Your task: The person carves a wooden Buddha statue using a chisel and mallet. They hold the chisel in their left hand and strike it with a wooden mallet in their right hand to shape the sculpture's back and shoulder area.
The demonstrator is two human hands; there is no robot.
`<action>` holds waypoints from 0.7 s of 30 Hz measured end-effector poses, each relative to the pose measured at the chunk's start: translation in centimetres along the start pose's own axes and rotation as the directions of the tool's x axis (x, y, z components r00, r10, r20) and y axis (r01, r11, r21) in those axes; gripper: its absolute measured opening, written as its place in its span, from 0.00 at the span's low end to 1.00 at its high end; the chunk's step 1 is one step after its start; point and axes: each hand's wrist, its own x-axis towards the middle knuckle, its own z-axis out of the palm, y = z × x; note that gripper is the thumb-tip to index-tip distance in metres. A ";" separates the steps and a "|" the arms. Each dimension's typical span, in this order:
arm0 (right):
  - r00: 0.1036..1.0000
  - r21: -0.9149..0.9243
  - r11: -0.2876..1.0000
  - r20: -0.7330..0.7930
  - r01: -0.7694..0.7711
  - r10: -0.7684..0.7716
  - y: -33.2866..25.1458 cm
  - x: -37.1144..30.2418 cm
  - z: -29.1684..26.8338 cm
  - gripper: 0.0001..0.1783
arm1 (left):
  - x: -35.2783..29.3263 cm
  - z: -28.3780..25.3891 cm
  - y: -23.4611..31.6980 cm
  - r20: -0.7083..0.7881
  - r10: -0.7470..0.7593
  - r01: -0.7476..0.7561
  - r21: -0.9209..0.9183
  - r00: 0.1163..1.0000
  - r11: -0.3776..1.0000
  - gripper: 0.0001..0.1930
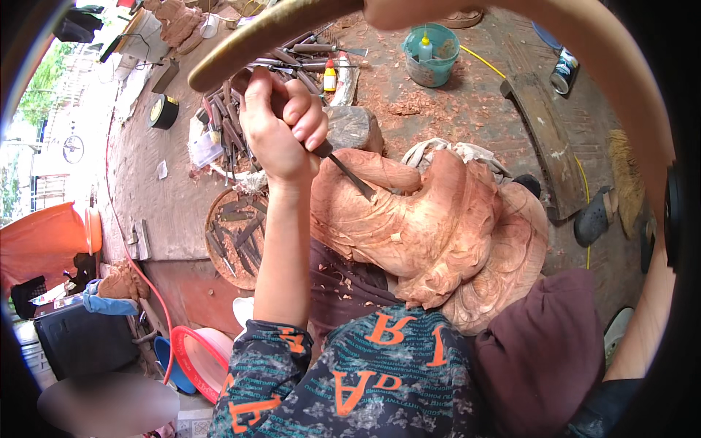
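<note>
A reddish wood carving with rounded, folded forms rests across my lap, chips lying on it. My left hand is closed round the dark handle of a chisel. The chisel slants down to the right, its tip against the carving's upper left surface. At the top edge, my right hand is partly cut off by the picture's rim. It grips a curved wooden club, which reaches left to just above my left hand and the butt of the chisel handle. Whether club and handle touch cannot be made out.
Many dark-handled carving tools lie beyond my left hand. A round tray holds blades. A teal bucket, a wood block and a plank stand or lie farther off. Wood chips litter the floor. A pink basin sits lower left.
</note>
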 end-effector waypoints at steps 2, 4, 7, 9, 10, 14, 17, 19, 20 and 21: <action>0.999 0.012 0.999 0.043 -0.030 0.029 0.0 0.4 -0.4 0.19 | 0.3 -0.3 -0.1 0.013 -0.006 0.007 -0.031 1.000 1.000 0.14; 0.987 0.025 0.994 0.129 -0.103 0.099 0.0 1.0 -1.1 0.19 | 0.4 -0.2 -0.2 0.022 -0.001 0.001 0.000 1.000 1.000 0.14; 0.995 -0.063 0.998 0.096 -0.017 0.023 0.4 0.5 -0.8 0.20 | 0.1 0.2 -0.1 0.050 -0.026 0.025 0.020 0.998 0.999 0.15; 0.992 -0.207 0.971 -0.024 0.116 -0.124 0.9 -0.4 0.5 0.22 | 0.2 0.3 -0.2 0.040 -0.045 0.045 0.015 0.998 0.999 0.15; 0.995 -0.128 0.988 -0.048 0.086 -0.093 0.9 -0.4 0.3 0.22 | 0.3 0.4 -0.1 0.033 -0.045 0.044 0.018 0.998 0.999 0.15; 0.989 0.087 0.989 0.095 -0.119 0.110 0.8 0.5 -0.5 0.22 | 0.4 0.3 -0.3 0.013 -0.042 0.041 0.039 0.999 0.998 0.15; 0.967 -0.034 0.998 0.247 -0.060 0.066 0.8 1.1 -1.1 0.24 | 0.1 0.4 -0.8 -0.004 -0.075 0.075 0.047 0.997 0.996 0.14; 0.990 -0.032 0.996 0.115 -0.084 0.087 1.3 1.4 -0.4 0.24 | 0.1 0.5 -0.5 0.010 -0.066 0.066 0.026 0.998 0.997 0.14; 0.996 0.038 0.995 0.015 -0.094 0.093 1.5 1.5 0.4 0.23 | 0.1 0.6 -0.3 0.014 -0.061 0.061 0.014 0.998 0.998 0.14; 0.991 0.109 0.990 -0.085 -0.093 0.103 1.6 1.4 1.1 0.23 | 0.3 0.5 0.0 0.024 -0.049 0.049 -0.006 0.999 0.999 0.14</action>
